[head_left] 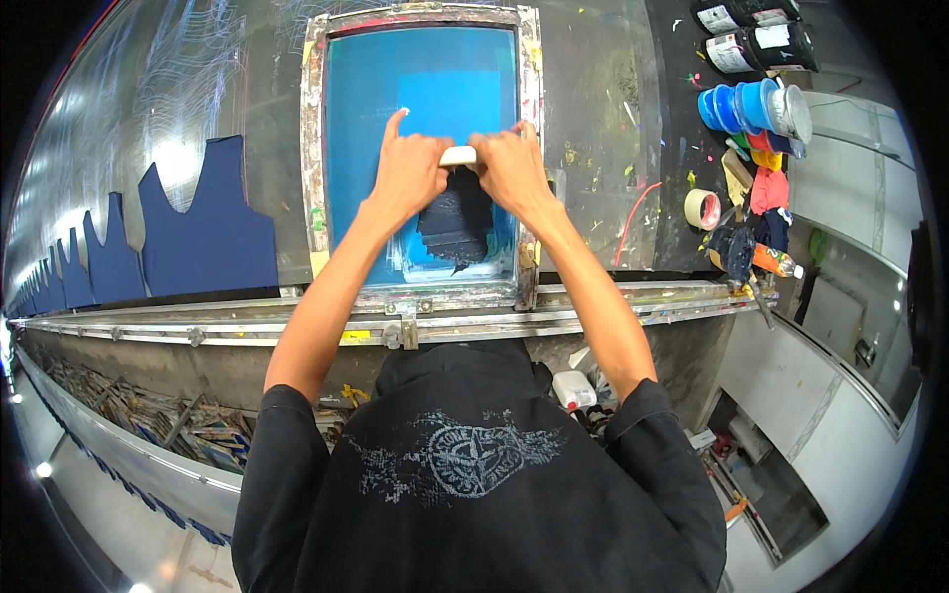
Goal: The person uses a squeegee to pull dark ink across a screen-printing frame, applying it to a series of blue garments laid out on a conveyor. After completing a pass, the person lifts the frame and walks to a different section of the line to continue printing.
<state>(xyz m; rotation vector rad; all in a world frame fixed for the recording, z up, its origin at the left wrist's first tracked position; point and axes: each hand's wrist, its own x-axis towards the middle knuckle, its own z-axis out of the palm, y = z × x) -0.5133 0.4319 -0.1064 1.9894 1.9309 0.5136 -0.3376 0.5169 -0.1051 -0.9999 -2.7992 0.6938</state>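
Observation:
A screen-printing frame (314, 148) with blue mesh (358, 89) lies flat on the dark table in front of me. Both hands grip a squeegee (458, 156) with a pale handle, pressed down over the mesh. My left hand (410, 170) has the handle's left end, one finger stretched out and tipped with something white. At the right end, my right hand (510, 170) closes round the handle close to the frame's right side. Between my wrists, a dark patch of ink (457, 212) with a ragged lower edge spreads below the squeegee. My hands hide part of the tool.
Navy cut fabric panels (208, 232) line the table to the left. A metal rail (237, 326) runs along the near edge. On the right are black tubs (761, 47), blue containers (736, 107), a tape roll (702, 210) and an orange bottle (777, 260). A white jug (573, 390) stands below.

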